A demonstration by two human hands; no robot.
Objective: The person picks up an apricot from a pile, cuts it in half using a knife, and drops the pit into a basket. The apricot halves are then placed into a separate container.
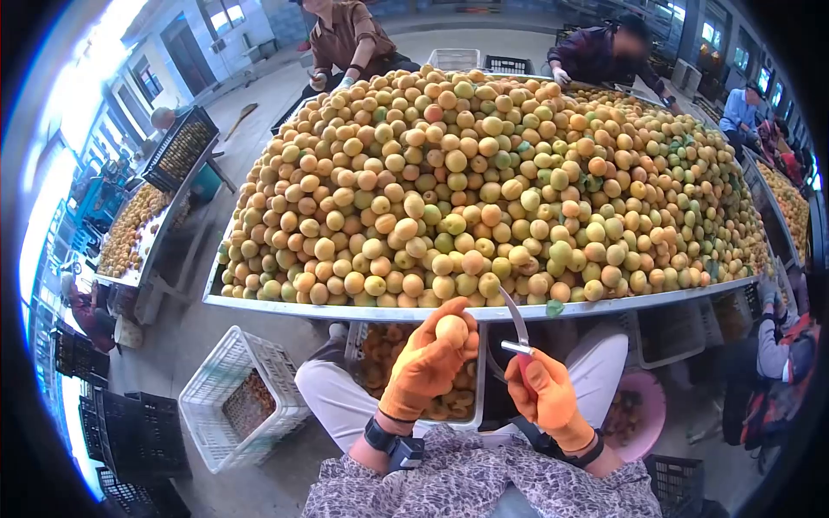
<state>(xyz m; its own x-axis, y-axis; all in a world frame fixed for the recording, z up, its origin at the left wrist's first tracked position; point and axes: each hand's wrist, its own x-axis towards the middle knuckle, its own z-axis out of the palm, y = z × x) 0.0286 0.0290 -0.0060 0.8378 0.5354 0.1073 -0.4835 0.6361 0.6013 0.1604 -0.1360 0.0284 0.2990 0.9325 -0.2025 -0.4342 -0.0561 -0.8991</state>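
Note:
My left hand [427,363], in an orange glove, holds one apricot [452,331] pinched between the fingertips, just below the table's front edge. My right hand [550,399], also in an orange glove, grips a small knife [516,324] with a curved blade pointing up, a short way right of the fruit. The blade and the apricot are apart. Beyond both hands rises a large heap of yellow-orange apricots [484,181] on a metal table [363,308].
A white crate [237,401] stands on the floor at my left, a tray of cut fruit [380,363] lies between my knees, and a pink basin [639,414] sits at my right. Other people work across the table and at the right. Black crates are stacked at the far left.

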